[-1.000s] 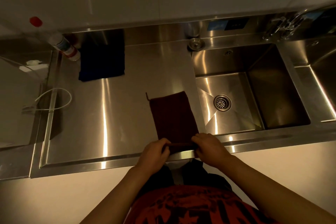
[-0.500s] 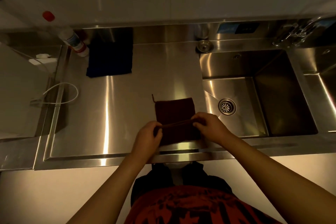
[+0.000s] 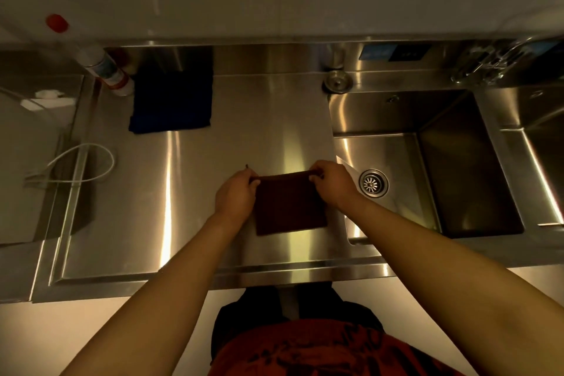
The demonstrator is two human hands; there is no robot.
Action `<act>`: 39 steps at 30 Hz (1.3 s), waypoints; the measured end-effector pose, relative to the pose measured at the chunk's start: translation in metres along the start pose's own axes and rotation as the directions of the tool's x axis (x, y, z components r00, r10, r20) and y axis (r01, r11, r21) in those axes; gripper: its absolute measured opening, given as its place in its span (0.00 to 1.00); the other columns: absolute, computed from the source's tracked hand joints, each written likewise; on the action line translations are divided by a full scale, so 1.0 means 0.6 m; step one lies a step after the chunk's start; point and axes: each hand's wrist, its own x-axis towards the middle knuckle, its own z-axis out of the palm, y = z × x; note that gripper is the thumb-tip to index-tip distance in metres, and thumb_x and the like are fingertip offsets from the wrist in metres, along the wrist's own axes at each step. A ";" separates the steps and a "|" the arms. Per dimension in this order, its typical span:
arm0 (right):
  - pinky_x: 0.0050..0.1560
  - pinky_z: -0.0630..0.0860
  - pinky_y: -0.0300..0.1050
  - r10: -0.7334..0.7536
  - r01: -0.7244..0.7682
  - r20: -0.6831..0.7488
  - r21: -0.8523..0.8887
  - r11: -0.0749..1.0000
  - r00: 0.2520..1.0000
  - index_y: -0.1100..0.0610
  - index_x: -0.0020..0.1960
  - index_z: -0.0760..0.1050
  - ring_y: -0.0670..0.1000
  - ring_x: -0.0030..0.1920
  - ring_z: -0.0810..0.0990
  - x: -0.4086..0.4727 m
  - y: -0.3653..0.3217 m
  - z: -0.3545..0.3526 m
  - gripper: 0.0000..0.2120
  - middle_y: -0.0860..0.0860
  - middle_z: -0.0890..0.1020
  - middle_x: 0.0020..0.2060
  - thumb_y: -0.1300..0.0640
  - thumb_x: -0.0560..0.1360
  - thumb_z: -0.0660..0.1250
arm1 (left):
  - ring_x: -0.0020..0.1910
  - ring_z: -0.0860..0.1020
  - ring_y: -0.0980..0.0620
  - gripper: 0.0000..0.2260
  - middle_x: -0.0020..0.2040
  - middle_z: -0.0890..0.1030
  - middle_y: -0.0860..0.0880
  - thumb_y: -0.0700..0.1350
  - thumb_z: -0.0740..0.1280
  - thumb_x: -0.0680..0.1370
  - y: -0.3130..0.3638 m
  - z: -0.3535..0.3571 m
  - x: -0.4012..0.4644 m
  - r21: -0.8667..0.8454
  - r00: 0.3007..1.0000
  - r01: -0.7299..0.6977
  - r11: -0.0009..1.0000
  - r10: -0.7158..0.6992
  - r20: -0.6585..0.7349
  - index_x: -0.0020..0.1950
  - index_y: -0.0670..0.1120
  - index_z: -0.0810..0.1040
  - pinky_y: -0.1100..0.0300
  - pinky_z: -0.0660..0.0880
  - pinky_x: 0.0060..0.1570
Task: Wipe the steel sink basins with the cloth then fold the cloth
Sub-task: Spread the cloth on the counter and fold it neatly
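Note:
A dark brown cloth (image 3: 288,206) lies folded in half on the steel drainboard (image 3: 189,192), just left of the sink basin (image 3: 427,168). My left hand (image 3: 235,195) pinches the cloth's far left corner. My right hand (image 3: 331,185) pinches its far right corner. Both hands hold the doubled far edge down near the counter. A small loop sticks out at the far left corner. The basin holds a round drain strainer (image 3: 374,183) and a second basin (image 3: 546,143) shows at the right edge.
A dark blue cloth (image 3: 172,104) lies at the back of the drainboard next to a tilted white bottle (image 3: 103,69). A white cable (image 3: 82,162) loops at the left. A steel plug (image 3: 338,82) and a faucet (image 3: 488,61) stand along the back.
Both hands carried the cloth's near edge away from me and laid it over the far edge, so the long cloth is now folded in half.

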 end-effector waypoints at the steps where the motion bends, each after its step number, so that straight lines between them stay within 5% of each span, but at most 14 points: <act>1: 0.48 0.71 0.42 0.000 0.000 -0.003 -0.024 1.000 1.000 0.53 0.52 0.82 0.53 0.50 0.81 0.004 -0.001 0.003 0.06 0.51 0.84 0.48 0.58 0.77 0.69 | 0.51 0.80 0.47 0.06 0.52 0.83 0.48 0.47 0.65 0.83 -0.001 0.002 0.004 0.007 1.000 0.002 1.000 -0.002 -0.008 0.53 0.48 0.81 0.58 0.67 0.45; 7: 0.56 0.77 0.54 -0.073 0.069 -0.011 -0.182 0.981 0.997 0.56 0.57 0.78 0.57 0.56 0.76 0.012 0.005 0.016 0.11 0.54 0.75 0.55 0.60 0.75 0.67 | 0.50 0.79 0.46 0.08 0.55 0.77 0.47 0.49 0.70 0.81 -0.009 0.015 0.003 -0.048 0.991 0.077 0.996 -0.081 -0.102 0.58 0.48 0.78 0.57 0.70 0.45; 11: 0.61 0.76 0.55 -0.062 0.074 0.078 -0.163 0.984 0.995 0.55 0.65 0.74 0.58 0.60 0.75 0.007 0.015 0.015 0.20 0.54 0.74 0.58 0.59 0.74 0.70 | 0.61 0.75 0.46 0.22 0.63 0.77 0.46 0.51 0.72 0.79 -0.008 0.023 -0.016 -0.011 0.999 0.039 0.999 -0.039 0.022 0.72 0.48 0.74 0.50 0.76 0.59; 15: 0.58 0.77 0.55 -0.062 0.099 0.160 -0.234 0.967 0.985 0.57 0.59 0.77 0.58 0.58 0.75 0.004 0.010 0.010 0.15 0.54 0.74 0.54 0.62 0.73 0.69 | 0.66 0.75 0.42 0.23 0.66 0.77 0.43 0.47 0.72 0.80 0.005 0.041 -0.027 -0.013 0.996 0.065 0.998 -0.064 0.067 0.74 0.45 0.74 0.50 0.73 0.67; 19: 0.58 0.75 0.50 -0.086 0.129 0.189 -0.230 0.965 0.978 0.57 0.58 0.79 0.57 0.58 0.73 -0.004 0.018 -0.002 0.12 0.55 0.72 0.57 0.60 0.74 0.67 | 0.58 0.78 0.41 0.13 0.59 0.77 0.41 0.44 0.72 0.80 0.029 0.040 -0.031 -0.017 0.990 0.144 0.989 -0.143 0.014 0.63 0.42 0.80 0.55 0.72 0.60; 26: 0.41 0.72 0.39 -0.179 0.153 0.225 0.129 0.980 0.958 0.50 0.49 0.75 0.50 0.46 0.80 -0.026 0.023 -0.038 0.08 0.48 0.81 0.45 0.62 0.73 0.69 | 0.53 0.80 0.48 0.09 0.54 0.82 0.47 0.39 0.72 0.78 0.066 0.010 -0.076 -0.251 0.960 0.258 0.933 -0.278 -0.045 0.57 0.45 0.77 0.61 0.72 0.50; 30: 0.42 0.70 0.31 -0.234 0.186 0.225 0.214 0.959 0.946 0.49 0.51 0.77 0.43 0.48 0.79 -0.031 0.000 -0.054 0.08 0.45 0.82 0.48 0.60 0.76 0.71 | 0.46 0.79 0.57 0.08 0.48 0.81 0.52 0.36 0.72 0.77 0.082 -0.024 -0.110 -0.326 0.943 0.256 0.910 -0.309 -0.123 0.54 0.44 0.78 0.75 0.70 0.39; 34: 0.38 0.69 0.24 -0.288 0.242 0.174 0.245 0.939 0.941 0.51 0.50 0.78 0.37 0.44 0.77 -0.029 -0.040 -0.071 0.08 0.44 0.81 0.45 0.63 0.76 0.72 | 0.46 0.80 0.59 0.08 0.47 0.82 0.52 0.37 0.74 0.76 0.087 -0.068 -0.119 -0.354 0.942 0.217 0.910 -0.290 -0.167 0.52 0.45 0.79 0.75 0.71 0.38; 39: 0.40 0.68 0.25 -0.324 0.290 0.125 0.233 0.928 0.938 0.50 0.51 0.77 0.41 0.44 0.78 -0.005 -0.092 -0.083 0.09 0.46 0.81 0.46 0.62 0.75 0.73 | 0.48 0.82 0.56 0.09 0.49 0.84 0.50 0.36 0.74 0.76 0.079 -0.125 -0.092 -0.430 0.947 0.162 0.888 -0.262 -0.187 0.53 0.46 0.79 0.72 0.75 0.40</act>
